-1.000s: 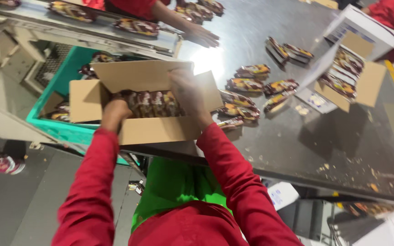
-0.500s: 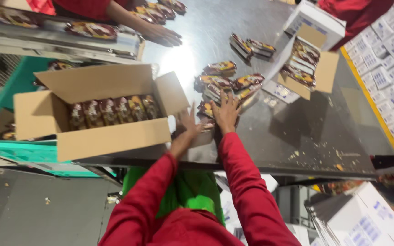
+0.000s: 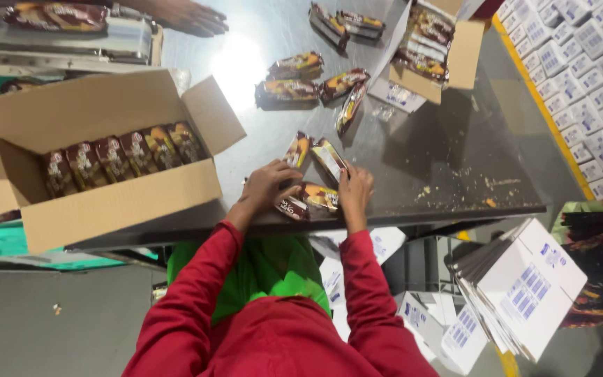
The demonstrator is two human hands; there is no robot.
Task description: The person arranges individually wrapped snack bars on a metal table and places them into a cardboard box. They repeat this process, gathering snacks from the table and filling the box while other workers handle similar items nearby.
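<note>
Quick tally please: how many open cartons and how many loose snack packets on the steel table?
Open brown cardboard boxes: 2
Loose brown-and-yellow snack packets: 10, four of them by the left hand and right hand
Total: 12

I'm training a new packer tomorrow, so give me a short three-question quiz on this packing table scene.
1. True or false: the open cardboard box already holds a row of brown snack packets.
2. Which hand lies nearer that box: the left hand or the right hand?
3. Multiple choice: the packets between the hands lie A) inside the box, B) at the near edge of the metal table, C) on the floor.

Key: 1 true. 2 the left hand. 3 B.
</note>
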